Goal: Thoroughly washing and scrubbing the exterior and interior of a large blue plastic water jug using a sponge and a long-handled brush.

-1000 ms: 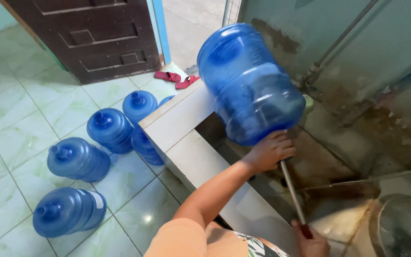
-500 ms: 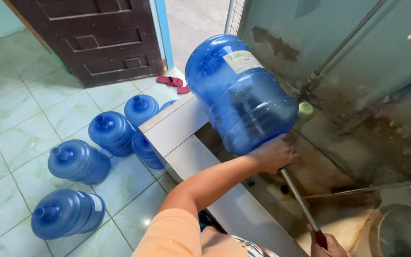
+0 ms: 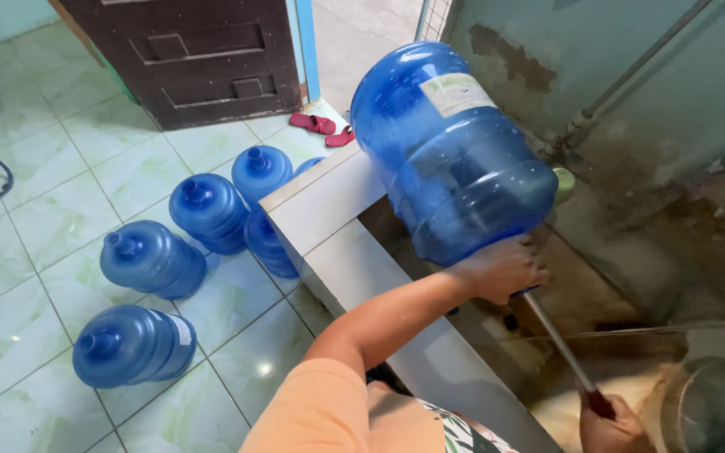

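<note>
A large blue water jug [image 3: 455, 159] with a white label is tilted mouth-down over a stained wash trough. My left hand [image 3: 501, 268] grips it at the neck end, arm stretched across the white tiled ledge [image 3: 329, 210]. A thin metal rod [image 3: 555, 340] runs from the jug's mouth down to the lower right. My right hand [image 3: 618, 428] is closed on the rod's dark red handle at the frame's bottom edge. What is on the rod's end inside the jug is hidden.
Several more blue jugs lie on the green tiled floor, the nearest one [image 3: 132, 344] on its side. Red sandals [image 3: 320, 126] lie by a dark wooden door [image 3: 203, 59]. A pipe [image 3: 631, 75] runs along the wall. A round metal basin [image 3: 715, 407] sits at the bottom right.
The jug has shifted a little left and rotated, so its label faces up. My right hand has drawn the rod's handle further down and right.
</note>
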